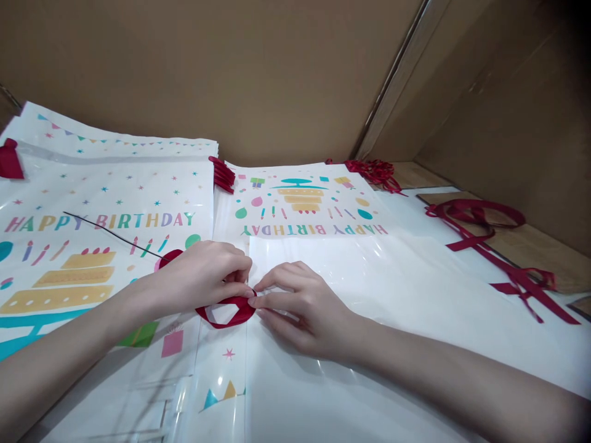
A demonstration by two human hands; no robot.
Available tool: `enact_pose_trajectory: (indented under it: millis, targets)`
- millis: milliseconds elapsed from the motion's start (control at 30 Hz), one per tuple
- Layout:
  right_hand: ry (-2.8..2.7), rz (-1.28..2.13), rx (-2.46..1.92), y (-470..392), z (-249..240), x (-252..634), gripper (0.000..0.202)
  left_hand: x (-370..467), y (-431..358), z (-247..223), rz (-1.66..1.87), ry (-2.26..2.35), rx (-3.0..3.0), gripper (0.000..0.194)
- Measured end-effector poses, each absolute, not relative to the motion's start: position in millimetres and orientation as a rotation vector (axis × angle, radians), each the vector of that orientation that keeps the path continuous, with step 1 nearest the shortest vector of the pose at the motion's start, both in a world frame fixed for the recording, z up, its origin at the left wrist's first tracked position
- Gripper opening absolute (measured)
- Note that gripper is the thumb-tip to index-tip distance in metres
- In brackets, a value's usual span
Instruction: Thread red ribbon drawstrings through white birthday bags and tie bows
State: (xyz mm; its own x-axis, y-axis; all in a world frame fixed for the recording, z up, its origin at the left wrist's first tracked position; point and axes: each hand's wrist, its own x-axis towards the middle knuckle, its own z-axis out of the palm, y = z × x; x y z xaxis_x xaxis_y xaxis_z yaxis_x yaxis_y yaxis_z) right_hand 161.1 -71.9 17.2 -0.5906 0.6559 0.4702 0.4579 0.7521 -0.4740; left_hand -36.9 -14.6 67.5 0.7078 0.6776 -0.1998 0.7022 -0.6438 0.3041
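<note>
Near the middle, my left hand [205,274] pinches a looped red ribbon [237,317] from above, its fingers curled together. My right hand [305,307] meets it from the right, with thumb and fingertips closed on the same ribbon's right edge. The fingertips of both hands nearly touch. A thin black wire [115,234] sticks out to the left from behind my left wrist, beside another red part of ribbon. Beneath the hands lie printed birthday sheets [152,178] and a blank white sheet [369,369] at the right.
A folded red ribbon bundle [223,175] lies between the printed sheets. Another red piece [10,161] is at the far left. Tangled red ribbon [378,173] lies at the back, and long red ribbons [512,274] at the right. Brown cardboard walls [207,67] rise behind.
</note>
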Motion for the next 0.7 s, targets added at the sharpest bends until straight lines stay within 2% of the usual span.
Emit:
enact_pose_trajectory:
  millis: [167,367,700]
  targets:
    - [-2.328,0.411,-0.866,-72.1,18.3,161.1,0.017,-51.0,-6.7,76.3,-0.171,1.044,2.564,0.025]
    - [-2.319,0.436,-0.856,-71.4,17.4,161.1,0.017,-83.4,12.0,87.0,-0.407,1.144,2.455,0.011]
    - [-2.341,0.435,-0.832,-71.4,17.9,161.5,0.021,-83.4,16.0,91.7,-0.420,1.153,2.463,0.019]
